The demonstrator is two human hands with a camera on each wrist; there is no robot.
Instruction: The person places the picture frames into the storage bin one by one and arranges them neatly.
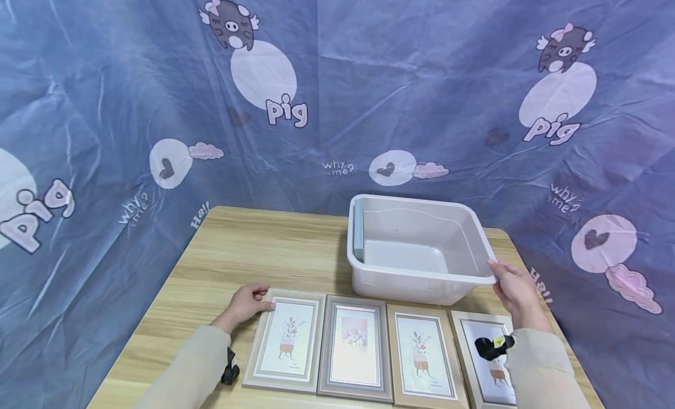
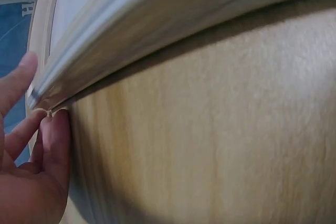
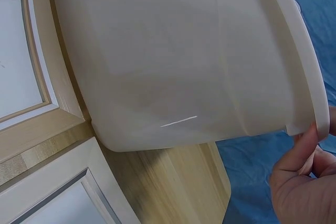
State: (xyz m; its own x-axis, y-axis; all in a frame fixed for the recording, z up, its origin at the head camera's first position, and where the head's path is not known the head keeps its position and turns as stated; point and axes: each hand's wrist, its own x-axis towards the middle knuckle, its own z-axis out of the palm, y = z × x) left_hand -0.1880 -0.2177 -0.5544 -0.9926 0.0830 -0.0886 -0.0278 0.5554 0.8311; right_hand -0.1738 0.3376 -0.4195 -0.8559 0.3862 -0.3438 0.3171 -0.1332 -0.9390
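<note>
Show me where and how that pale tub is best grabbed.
Probably by the rim at its right end, coming from the right, where the right hand pinches it. The tub sits open side up, and that rim juts outward, offering an edge to hook under. Picture frames lie close to the near side; a blue-grey slab stands inside the left end.

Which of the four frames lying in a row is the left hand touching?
The leftmost frame: the left hand grips its far left corner, while the other three lie farther right, clear of that hand.
</note>
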